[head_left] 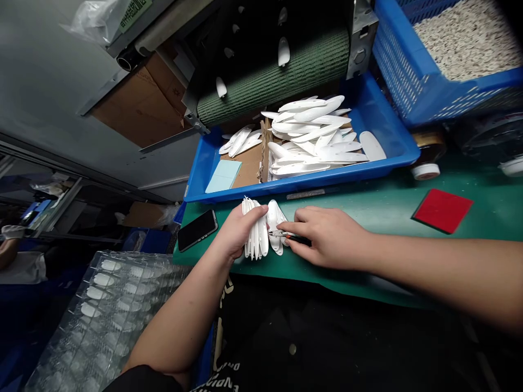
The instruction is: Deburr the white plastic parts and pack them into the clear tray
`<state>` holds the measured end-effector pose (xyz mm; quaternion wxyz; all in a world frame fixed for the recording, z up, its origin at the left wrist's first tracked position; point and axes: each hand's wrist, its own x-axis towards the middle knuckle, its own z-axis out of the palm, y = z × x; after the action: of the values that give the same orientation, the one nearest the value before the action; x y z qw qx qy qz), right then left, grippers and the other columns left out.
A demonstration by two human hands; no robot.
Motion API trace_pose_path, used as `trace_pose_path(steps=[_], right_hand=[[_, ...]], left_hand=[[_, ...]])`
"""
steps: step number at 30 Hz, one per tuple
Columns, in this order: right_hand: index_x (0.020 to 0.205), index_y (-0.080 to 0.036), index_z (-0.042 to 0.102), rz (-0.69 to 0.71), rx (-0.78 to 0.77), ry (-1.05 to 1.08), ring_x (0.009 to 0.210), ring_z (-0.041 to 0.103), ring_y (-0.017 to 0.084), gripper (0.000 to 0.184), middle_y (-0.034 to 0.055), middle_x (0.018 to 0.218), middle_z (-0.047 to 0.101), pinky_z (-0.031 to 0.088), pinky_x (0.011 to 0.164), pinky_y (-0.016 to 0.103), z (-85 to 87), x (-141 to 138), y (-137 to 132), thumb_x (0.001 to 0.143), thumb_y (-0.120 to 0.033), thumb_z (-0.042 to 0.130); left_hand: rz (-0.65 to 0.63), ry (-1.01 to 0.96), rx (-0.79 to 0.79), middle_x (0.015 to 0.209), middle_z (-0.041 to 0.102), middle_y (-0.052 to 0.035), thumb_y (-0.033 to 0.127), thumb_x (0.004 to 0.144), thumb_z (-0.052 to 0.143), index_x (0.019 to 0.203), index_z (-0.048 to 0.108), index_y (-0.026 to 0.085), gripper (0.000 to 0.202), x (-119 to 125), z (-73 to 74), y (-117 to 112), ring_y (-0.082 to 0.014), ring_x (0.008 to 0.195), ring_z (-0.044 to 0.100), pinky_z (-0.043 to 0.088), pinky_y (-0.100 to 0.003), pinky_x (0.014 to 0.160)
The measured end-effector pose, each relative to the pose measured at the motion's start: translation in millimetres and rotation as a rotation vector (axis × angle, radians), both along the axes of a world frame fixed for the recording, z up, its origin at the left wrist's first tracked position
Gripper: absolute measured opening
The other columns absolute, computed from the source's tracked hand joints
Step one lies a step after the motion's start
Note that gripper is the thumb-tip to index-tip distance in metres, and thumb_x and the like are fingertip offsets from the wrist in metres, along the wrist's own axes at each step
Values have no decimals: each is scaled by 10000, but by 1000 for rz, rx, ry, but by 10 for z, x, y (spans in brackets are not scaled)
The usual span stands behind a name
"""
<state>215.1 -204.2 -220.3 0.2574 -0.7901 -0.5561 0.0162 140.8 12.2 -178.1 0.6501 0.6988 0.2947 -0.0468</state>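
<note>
My left hand (239, 227) is closed around a stack of long white plastic parts (254, 231), held on edge above the green table. Between my thumb and fingers the parts sit side by side. In my closed right hand (322, 234) is a pair of small nippers (300, 239) with black and orange handles. Their metal jaws point left and meet the side of the stack. Just beyond the jaws, a few more white parts (274, 213) lie on the table. Whether the jaws grip anything is too small to tell.
A blue tray (318, 179) of white parts stands behind my hands, under a green conveyor belt (278, 76). A phone (198, 230) lies left, a red square pad (443, 210) right. A blue crate (429, 76) stands back right; clear blister trays (110, 321) sit lower left.
</note>
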Motion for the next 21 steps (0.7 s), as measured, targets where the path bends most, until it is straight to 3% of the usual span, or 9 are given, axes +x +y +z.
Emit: trace_pose_path(steps=[5,15,21], right_hand=[[1320,-285,693,21,-19,-56,833,477,204,376,52,933,554,257,675,338,17,-24,14,1034,-430,498],[1324,-251,668,10,-91,-109,849,452,218,376,67,939,530,232,682,360,24,-52,16,1054,-436,483],[1360,-246,642,5,-164,-147,868,467,234,387,74,943,524,223,673,367,60,-62,23,1069,-427,463]], left_hand=[[-23,-21,-16,791,702,-24,481,777,774,948,640,203,353,-3,10,-59,-158,660,665,565,-232,607],[-65,-37,176,870,718,-16,503,782,734,932,671,217,329,21,-40,-20,-167,762,667,539,-218,645],[-59,-20,159,865,727,-16,473,788,727,924,676,223,289,29,-58,-11,-173,764,681,549,-224,658]])
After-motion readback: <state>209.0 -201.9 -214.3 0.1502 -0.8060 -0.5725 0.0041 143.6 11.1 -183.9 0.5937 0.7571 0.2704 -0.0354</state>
